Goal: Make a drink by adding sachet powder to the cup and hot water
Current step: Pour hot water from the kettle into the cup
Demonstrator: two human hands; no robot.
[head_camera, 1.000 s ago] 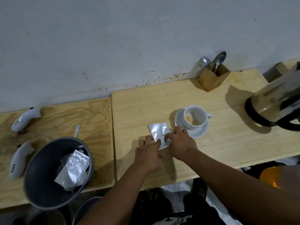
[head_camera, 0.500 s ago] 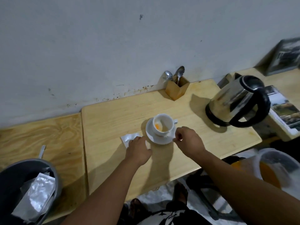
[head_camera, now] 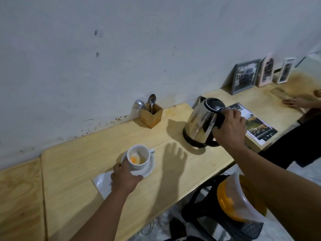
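Observation:
A white cup (head_camera: 139, 158) with orange powder at its bottom stands on a white saucer (head_camera: 149, 168) near the middle of the wooden table (head_camera: 86, 162). My left hand (head_camera: 124, 177) grips the saucer's near left rim. Under that hand lies a flat silver sachet (head_camera: 102, 182), partly hidden. To the right stands a steel kettle (head_camera: 199, 126) with a black lid and handle. My right hand (head_camera: 229, 130) is closed around the kettle's handle; the kettle stands on the table.
A wooden holder with spoons (head_camera: 151, 115) stands against the wall behind the cup. A printed leaflet (head_camera: 257, 126) lies right of the kettle, picture frames (head_camera: 245, 76) behind it. Another person's hand (head_camera: 293, 102) rests at far right. A plastic container (head_camera: 241, 202) sits below the table edge.
My right hand left the sachet, passed the cup and took hold of the kettle's handle. My left hand shifted from the sachet to the saucer's rim. The view swung right.

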